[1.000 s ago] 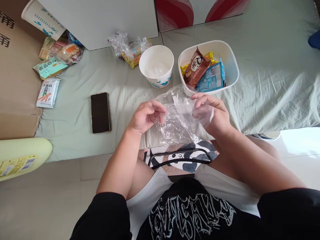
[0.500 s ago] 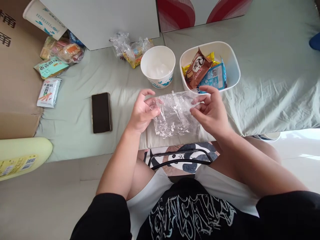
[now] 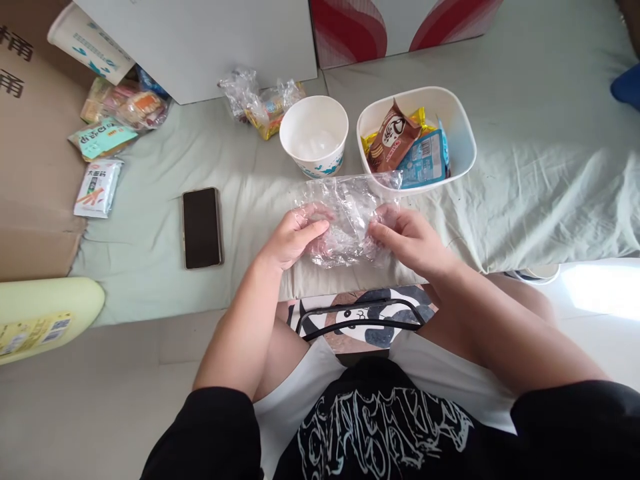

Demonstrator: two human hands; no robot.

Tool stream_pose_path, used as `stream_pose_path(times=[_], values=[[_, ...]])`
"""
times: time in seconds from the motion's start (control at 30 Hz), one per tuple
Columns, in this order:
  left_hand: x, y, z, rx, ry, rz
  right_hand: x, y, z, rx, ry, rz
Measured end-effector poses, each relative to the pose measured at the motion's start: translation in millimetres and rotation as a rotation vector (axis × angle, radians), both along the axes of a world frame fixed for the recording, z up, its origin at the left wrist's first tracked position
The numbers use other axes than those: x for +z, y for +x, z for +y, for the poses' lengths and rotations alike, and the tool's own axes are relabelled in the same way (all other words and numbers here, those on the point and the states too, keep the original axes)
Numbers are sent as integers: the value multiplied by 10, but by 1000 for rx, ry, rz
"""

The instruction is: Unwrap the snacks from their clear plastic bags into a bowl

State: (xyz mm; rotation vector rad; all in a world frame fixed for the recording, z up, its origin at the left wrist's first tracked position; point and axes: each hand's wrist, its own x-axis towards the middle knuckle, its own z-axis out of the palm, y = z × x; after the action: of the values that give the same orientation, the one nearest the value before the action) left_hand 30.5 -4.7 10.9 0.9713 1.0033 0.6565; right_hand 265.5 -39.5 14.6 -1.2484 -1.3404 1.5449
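A clear plastic bag (image 3: 345, 213), crinkled and shiny, is stretched between my two hands near the front edge of the cloth-covered surface. My left hand (image 3: 300, 233) grips its left side, thumb on top and fingers beneath the film. On the other side, my right hand (image 3: 407, 239) pinches the bag the same way. Just beyond it stands a white paper tub (image 3: 321, 165) with a blue print, apparently holding something pale or clear. To its right, a white plastic basin (image 3: 465, 157) holds a brown snack packet (image 3: 395, 138), a blue packet (image 3: 425, 160) and yellow wrappers.
A phone (image 3: 202, 228) lies left of my hands. Snack packets (image 3: 103, 139) and a tilted paper tub (image 3: 93, 47) sit by a cardboard box (image 3: 35, 147). Clear and yellow wrappers (image 3: 267, 110) lie behind the upright tub. White boxes (image 3: 215, 40) line the back.
Both hands have closed further onto the bag and moved slightly closer together. The bag's upper edge now stands higher, overlapping the basin's front rim.
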Motion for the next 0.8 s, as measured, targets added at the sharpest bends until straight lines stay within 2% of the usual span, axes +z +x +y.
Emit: stream_pose_path(times=[0.1, 0.2, 0.3, 0.43, 0.53, 0.6, 0.7, 0.8], values=[[35, -37, 9, 0, 5, -47, 24, -11, -6, -38, -68, 85], [60, -47, 29, 85, 44, -129, 30, -30, -8, -142, -69, 204], [48, -43, 65, 152, 73, -131, 31, -21, 2, -171, -41, 247], [-25, -44, 89, 164, 178, -20, 23, 35, 26, -167, 29, 130], [-90, -43, 84, 147, 244, 81, 19, 62, 38, -96, -14, -3], [-129, -42, 95, 176, 273, 101, 21, 63, 41, -90, -48, -15], [-166, -43, 132, 366, 400, 151, 17, 50, 45, -209, -44, 95], [-153, -20, 122, 593, 586, 298, -3, 33, 45, -316, 19, 191]])
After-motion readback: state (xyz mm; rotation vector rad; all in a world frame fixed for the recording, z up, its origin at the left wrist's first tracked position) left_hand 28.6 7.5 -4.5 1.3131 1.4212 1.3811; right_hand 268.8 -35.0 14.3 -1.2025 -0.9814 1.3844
